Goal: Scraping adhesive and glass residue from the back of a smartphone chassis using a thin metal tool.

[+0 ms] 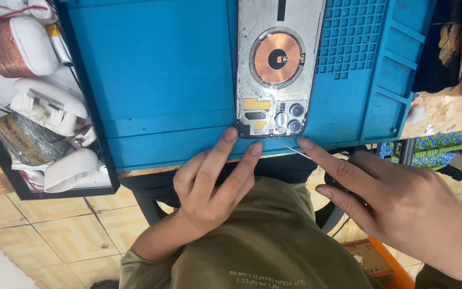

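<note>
A wide bare stretch of blue work mat lies open across the upper centre-left, hemmed by a black tray of wire coils at far left and an opened phone back at upper centre-right.

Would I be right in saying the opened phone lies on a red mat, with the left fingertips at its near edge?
Not quite: the head view shows the mat is blue, not red. The phone does lie on it, with the left hand's fingertips at its near edge.
</note>
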